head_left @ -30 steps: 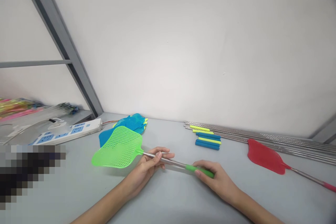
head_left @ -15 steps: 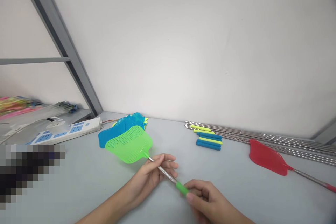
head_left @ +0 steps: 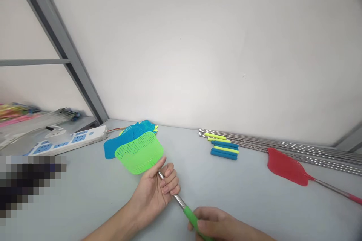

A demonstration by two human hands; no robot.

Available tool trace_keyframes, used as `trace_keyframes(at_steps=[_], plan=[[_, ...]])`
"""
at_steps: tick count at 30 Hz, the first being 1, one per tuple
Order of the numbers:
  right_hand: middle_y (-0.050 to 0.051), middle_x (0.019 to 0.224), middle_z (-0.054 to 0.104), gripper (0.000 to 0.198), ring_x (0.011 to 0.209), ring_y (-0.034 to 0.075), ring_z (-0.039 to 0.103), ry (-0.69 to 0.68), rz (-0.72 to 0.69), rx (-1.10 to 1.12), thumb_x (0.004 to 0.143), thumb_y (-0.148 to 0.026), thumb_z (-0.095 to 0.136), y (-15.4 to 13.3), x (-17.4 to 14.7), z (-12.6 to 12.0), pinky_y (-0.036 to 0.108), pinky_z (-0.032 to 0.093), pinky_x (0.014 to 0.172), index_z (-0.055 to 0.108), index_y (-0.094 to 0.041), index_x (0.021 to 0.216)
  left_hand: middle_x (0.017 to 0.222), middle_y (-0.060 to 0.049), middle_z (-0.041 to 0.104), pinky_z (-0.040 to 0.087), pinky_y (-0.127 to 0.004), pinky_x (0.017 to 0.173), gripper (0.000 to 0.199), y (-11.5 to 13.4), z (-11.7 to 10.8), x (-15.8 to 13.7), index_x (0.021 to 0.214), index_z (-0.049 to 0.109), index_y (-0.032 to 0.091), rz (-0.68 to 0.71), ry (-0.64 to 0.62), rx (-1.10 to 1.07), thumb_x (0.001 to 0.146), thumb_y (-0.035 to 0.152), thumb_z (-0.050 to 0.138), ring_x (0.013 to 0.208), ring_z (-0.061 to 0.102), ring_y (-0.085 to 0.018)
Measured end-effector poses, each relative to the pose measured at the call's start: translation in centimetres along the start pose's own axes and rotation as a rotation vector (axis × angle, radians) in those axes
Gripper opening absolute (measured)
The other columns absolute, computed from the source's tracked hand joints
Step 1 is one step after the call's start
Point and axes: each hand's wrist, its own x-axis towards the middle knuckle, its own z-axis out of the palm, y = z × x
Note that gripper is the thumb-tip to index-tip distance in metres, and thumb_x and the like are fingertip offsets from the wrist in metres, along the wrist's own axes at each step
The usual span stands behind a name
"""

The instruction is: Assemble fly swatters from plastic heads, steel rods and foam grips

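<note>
A fly swatter with a bright green perforated head (head_left: 140, 154) is held at a slant between my two hands. My left hand (head_left: 160, 186), palm up, has its fingers wrapped round the metal rod (head_left: 179, 201) just below the head. My right hand (head_left: 215, 224) grips the green handle sleeve (head_left: 191, 216) at the rod's lower end; its lowest part is hidden by the fingers. Behind the green head lies a pile of blue swatter heads (head_left: 132, 135) with bits of yellow-green showing.
Blue and yellow handle sleeves (head_left: 224, 153) lie right of centre beside long metal rods (head_left: 249, 138) along the wall. A red fly swatter (head_left: 288, 167) rests at right. At left are a white power strip (head_left: 76, 139) and a grey frame post (head_left: 62, 37).
My left fingers have closed round the rod, having been loosely spread before. The right hand has moved slightly down, and more of the green sleeve shows.
</note>
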Motion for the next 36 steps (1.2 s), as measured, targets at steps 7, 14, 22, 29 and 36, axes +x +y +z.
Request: trace_keyframes(at_steps=[7, 14, 22, 29, 36], plan=[[-0.004, 0.048, 0.044, 0.028, 0.033, 0.001, 0.029, 0.124, 0.020, -0.025, 0.067, -0.036, 0.053, -0.2, -0.2, 0.5, 0.018, 0.009, 0.034, 0.053, -0.011, 0.078, 0.042, 0.007, 0.008, 0.020, -0.021, 0.038, 0.039, -1.7, -0.8, 0.6, 0.047, 0.025, 0.017, 0.073, 0.046, -0.138, 0.079, 0.036, 0.036, 0.035, 0.011, -0.006], [-0.007, 0.035, 0.036, 0.035, 0.029, 0.002, 0.023, 0.078, -0.101, -0.094, 0.066, -0.047, 0.049, 1.3, 0.9, -0.7, 0.018, 0.011, 0.034, 0.049, -0.012, 0.066, 0.042, 0.009, 0.006, 0.011, -0.018, 0.033, 0.038, -3.0, -0.5, 2.3, 0.049, 0.022, 0.017, 0.076, 0.154, -0.112, 0.080, 0.032, 0.035, 0.032, 0.007, -0.004], [-0.007, 0.040, 0.033, 0.047, 0.034, 0.002, 0.023, 0.281, -0.338, 0.017, 0.058, -0.063, 0.048, 2.5, 0.4, -0.8, 0.017, 0.011, 0.036, 0.041, -0.017, 0.063, 0.043, 0.009, 0.011, 0.007, -0.016, 0.031, 0.039, -3.4, 4.7, 6.1, 0.053, 0.028, 0.016, -0.012, 0.015, 0.234, 0.073, 0.047, 0.043, 0.034, 0.007, -0.002], [-0.009, 0.038, 0.028, 0.043, 0.030, 0.001, 0.016, 0.208, -0.360, 0.177, 0.062, -0.059, 0.047, 1.8, 0.2, -1.5, 0.017, 0.007, 0.032, 0.037, -0.017, 0.061, 0.051, 0.007, 0.023, 0.023, -0.016, 0.037, 0.027, -3.0, 6.8, 6.7, 0.065, 0.040, 0.016, 0.021, -0.157, 0.316, 0.076, 0.041, 0.041, 0.039, 0.021, -0.003], [-0.008, 0.040, 0.031, 0.039, 0.031, 0.001, 0.022, 0.210, -0.314, 0.114, 0.067, -0.055, 0.045, 1.2, -0.2, -1.0, 0.017, 0.010, 0.032, 0.040, -0.016, 0.063, 0.054, 0.006, 0.023, 0.024, -0.016, 0.038, 0.031, -2.4, 7.9, 5.6, 0.068, 0.040, 0.017, 0.274, -0.029, 0.310, 0.076, 0.046, 0.037, 0.041, 0.020, -0.003]])
